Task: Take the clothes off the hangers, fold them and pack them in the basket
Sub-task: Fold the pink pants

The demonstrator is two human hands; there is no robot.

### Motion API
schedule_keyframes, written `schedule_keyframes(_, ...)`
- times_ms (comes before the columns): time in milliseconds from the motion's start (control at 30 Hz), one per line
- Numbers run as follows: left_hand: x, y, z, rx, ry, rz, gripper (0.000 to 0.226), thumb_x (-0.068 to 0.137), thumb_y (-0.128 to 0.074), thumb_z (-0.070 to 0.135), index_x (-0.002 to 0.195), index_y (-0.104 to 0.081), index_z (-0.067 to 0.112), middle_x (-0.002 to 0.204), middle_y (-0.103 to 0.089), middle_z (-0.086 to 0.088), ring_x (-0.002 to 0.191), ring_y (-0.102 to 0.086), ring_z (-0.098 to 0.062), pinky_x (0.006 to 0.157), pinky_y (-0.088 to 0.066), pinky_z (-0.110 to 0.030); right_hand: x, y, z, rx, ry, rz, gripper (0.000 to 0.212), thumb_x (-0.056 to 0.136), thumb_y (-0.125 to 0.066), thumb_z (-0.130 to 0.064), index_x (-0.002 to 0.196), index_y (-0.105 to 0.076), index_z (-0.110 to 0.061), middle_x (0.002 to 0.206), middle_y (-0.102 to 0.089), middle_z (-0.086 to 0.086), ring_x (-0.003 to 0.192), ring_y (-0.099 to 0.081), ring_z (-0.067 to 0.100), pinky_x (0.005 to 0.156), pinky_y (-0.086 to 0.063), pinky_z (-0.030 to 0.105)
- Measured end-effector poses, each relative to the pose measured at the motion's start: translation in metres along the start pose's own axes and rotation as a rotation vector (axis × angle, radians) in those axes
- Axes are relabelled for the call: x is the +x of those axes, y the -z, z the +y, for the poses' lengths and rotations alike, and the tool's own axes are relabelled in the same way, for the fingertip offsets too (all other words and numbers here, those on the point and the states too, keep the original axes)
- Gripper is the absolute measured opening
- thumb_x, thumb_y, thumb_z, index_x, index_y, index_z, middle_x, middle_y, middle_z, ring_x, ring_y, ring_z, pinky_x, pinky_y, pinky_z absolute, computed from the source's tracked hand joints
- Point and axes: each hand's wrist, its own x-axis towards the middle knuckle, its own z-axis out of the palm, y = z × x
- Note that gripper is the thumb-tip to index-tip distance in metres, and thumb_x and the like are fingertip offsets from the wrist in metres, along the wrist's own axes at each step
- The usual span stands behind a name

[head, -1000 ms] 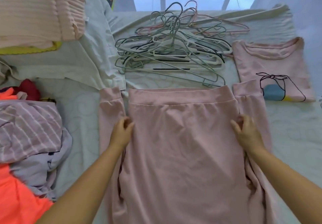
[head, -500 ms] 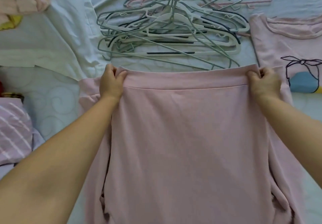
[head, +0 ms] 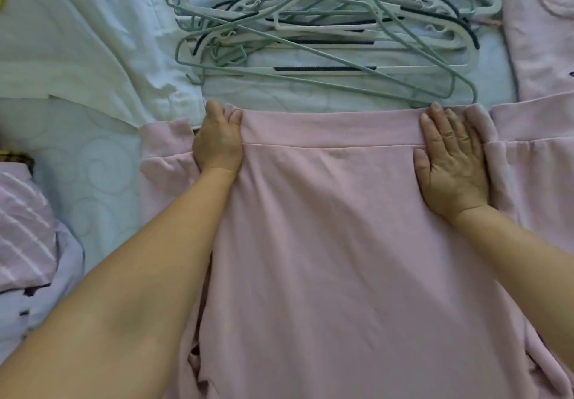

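Note:
A pink long-sleeved top [head: 326, 227] lies flat on the bed in front of me, its hem band at the far edge. My left hand [head: 217, 143] rests on the hem's left corner with fingers curled over the fabric edge. My right hand [head: 450, 162] lies flat, fingers spread, pressing the hem's right corner. A sleeve cuff [head: 167, 143] sticks out on the left and another [head: 534, 137] on the right. Just beyond the hem lies a pile of empty hangers [head: 326, 25]. No basket is in view.
A folded pink T-shirt [head: 540, 41] lies at the far right. A striped lilac garment [head: 25, 230] is heaped at the left edge. A white cloth [head: 77, 41] covers the far left of the pale quilted bed [head: 93, 165].
Both hands slid up the top from its middle to the hem corners. My right hand went from pinching the hem to lying flat on it. The view moved closer.

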Motion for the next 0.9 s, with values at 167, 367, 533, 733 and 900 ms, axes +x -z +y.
schedule_keyframes(167,-0.038,0.048,-0.023,-0.571,-0.084,-0.089,0.027,0.093,-0.055,0.023,0.11,-0.041,0.007,0.09,-0.048,0.006,0.081,-0.049,-0.01,0.076,-0.039,-0.016,0.003,0.015,-0.006,-0.062,-0.09,-0.245,0.08,0.082,-0.001,-0.05,0.148,-0.017,-0.009,0.158,-0.008,0.006,0.145,-0.007,0.022,0.116,0.007,0.03)
schedule_keyframes(367,-0.166,0.091,-0.145,-0.361,0.386,0.134,0.05,0.084,-0.065,0.027,0.113,-0.046,-0.01,0.106,-0.051,-0.024,0.099,-0.051,-0.033,0.09,-0.041,-0.043,-0.014,0.054,-0.092,0.17,-0.158,-0.13,0.059,0.081,-0.031,-0.024,0.135,-0.043,-0.004,0.152,-0.027,0.015,0.14,-0.023,0.032,0.114,-0.012,0.038)
schedule_keyframes(533,-0.232,0.106,-0.157,-0.477,0.614,-0.203,0.022,0.085,-0.065,0.027,0.078,-0.051,0.012,0.068,-0.053,0.001,0.07,-0.05,-0.021,0.061,-0.034,-0.029,-0.017,0.043,-0.238,0.514,-0.053,-0.18,0.028,0.089,-0.05,-0.012,0.114,-0.059,-0.001,0.117,-0.051,0.018,0.105,-0.052,0.035,0.089,-0.044,0.044)
schedule_keyframes(733,-0.284,0.111,-0.169,-1.067,0.84,-0.567,0.093,0.011,-0.09,0.052,0.087,-0.072,0.002,0.086,-0.073,-0.012,0.075,-0.07,-0.02,0.063,-0.056,-0.027,0.043,0.016,-0.308,0.302,-0.347,-0.352,0.06,0.091,-0.053,-0.037,0.135,-0.032,-0.002,0.136,-0.035,0.019,0.124,-0.039,0.036,0.1,-0.034,0.04)
schedule_keyframes(900,-0.292,0.117,-0.179,-1.584,0.908,-0.641,0.086,0.014,-0.097,0.027,0.091,-0.071,-0.002,0.098,-0.069,-0.023,0.08,-0.07,-0.027,0.061,-0.057,-0.03,0.053,0.015,-0.3,0.47,-0.428,-0.233,0.028,0.095,-0.044,-0.034,0.086,-0.054,-0.01,0.092,-0.059,0.014,0.084,-0.058,0.029,0.068,-0.041,0.033)
